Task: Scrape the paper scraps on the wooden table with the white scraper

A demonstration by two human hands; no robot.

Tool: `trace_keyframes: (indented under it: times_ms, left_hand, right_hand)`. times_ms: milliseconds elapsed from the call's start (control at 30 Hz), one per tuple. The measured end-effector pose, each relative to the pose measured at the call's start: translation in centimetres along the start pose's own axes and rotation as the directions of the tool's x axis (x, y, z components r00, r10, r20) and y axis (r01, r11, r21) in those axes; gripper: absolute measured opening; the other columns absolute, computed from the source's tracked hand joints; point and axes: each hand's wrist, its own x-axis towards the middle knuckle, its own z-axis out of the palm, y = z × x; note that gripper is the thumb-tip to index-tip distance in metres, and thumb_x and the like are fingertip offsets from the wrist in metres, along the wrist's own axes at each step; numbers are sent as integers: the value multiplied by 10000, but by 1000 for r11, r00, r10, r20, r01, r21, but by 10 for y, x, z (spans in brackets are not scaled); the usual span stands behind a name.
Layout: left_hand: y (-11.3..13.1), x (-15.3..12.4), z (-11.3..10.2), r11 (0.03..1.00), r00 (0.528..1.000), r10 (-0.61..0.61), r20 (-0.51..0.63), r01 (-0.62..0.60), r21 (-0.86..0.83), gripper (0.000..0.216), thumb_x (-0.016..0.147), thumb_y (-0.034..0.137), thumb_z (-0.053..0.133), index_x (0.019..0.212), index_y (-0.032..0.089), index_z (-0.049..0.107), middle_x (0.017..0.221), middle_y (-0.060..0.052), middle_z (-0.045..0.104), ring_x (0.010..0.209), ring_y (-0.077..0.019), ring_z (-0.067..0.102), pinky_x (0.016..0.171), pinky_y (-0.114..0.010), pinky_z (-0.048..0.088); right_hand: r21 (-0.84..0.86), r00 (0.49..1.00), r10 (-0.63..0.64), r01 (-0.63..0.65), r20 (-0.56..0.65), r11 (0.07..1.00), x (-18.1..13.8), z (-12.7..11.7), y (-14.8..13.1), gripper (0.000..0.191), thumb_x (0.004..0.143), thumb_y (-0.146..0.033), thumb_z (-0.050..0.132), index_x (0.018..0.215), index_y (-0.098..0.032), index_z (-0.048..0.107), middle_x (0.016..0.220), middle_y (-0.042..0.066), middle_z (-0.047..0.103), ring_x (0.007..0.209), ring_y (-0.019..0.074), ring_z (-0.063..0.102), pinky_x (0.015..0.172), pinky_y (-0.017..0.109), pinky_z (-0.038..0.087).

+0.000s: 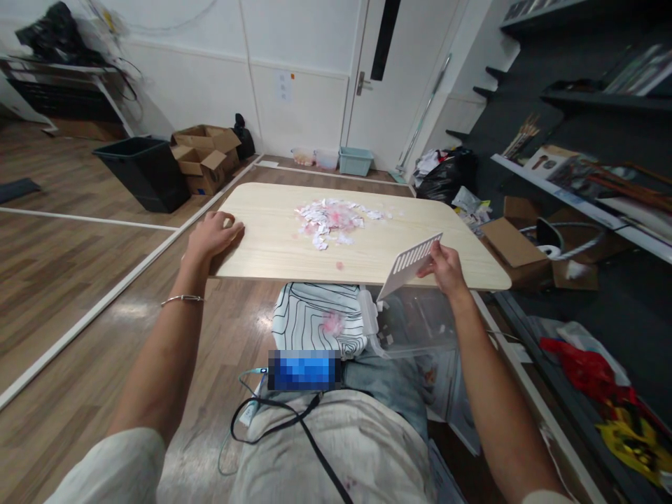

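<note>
A pile of torn pink and white paper scraps (333, 220) lies in the middle of a light wooden table (273, 245). My left hand (213, 234) rests on the table's near left corner, fingers curled over the edge. My right hand (446, 266) grips a flat white perforated plastic panel (412, 266) at the table's near right edge, tilted down toward me. Under the table edge, on my lap, sits a clear plastic bin (414, 325) beside a black-and-white patterned cloth (318, 318).
A black bin (144, 171) and open cardboard boxes (204, 157) stand on the wood floor at the left. Dark shelves with clutter (593, 175) run along the right. A black rubbish bag (449, 175) and a closed white door (391, 84) lie beyond the table.
</note>
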Motion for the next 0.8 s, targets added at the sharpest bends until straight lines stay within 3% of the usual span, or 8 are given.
trace_keyframes:
  times_ms: [100, 267, 433, 533, 800]
  left_hand:
    - [4, -4, -3, 1000, 1000, 3, -1, -3, -30, 518, 1084, 631, 572, 1381, 257, 773, 1622, -222, 690, 1514, -500, 669, 1256, -664, 534]
    - [9, -7, -7, 999, 1000, -11, 7, 11, -53, 453, 1098, 601, 644, 1371, 258, 755, 1533, -208, 721, 1473, -517, 686, 1242, -709, 519]
    - [7, -6, -6, 999, 1000, -23, -4, 23, -42, 425, 1120, 598, 639, 1374, 275, 748, 1580, -195, 708, 1515, -486, 661, 1274, -663, 520]
    - [5, -4, -3, 999, 1000, -19, -7, 19, -40, 426, 1127, 584, 613, 1377, 268, 752, 1604, -199, 700, 1533, -473, 644, 1284, -638, 524]
    - [2, -2, -2, 999, 1000, -1, -3, 1, -37, 449, 1147, 556, 589, 1399, 218, 743, 1636, -228, 676, 1522, -452, 648, 1297, -630, 509]
  right_hand:
    - [-24, 999, 33, -33, 28, 999, -1, -1, 0, 983, 589, -1198, 846, 744, -258, 602, 541, -39, 571, 388, 142, 591, 346, 243, 537]
    - [27, 999, 29, -30, 30, 999, -1, -2, 0, 960, 605, -1178, 868, 764, -266, 614, 563, -23, 609, 405, 151, 594, 350, 263, 532]
    - [136, 998, -3, 11, -65, 991, 3, -4, 1, 960, 601, -1171, 874, 880, -278, 661, 715, 1, 695, 581, 193, 702, 461, 307, 652]
    - [109, 998, 5, 3, -69, 994, 6, -1, 2, 946, 633, -1144, 897, 926, -271, 677, 782, 4, 705, 690, 200, 740, 553, 321, 724]
    - [211, 996, 15, 4, -86, 977, 7, -4, 4, 917, 635, -1106, 928, 959, -275, 716, 922, 45, 822, 822, 244, 830, 632, 371, 775]
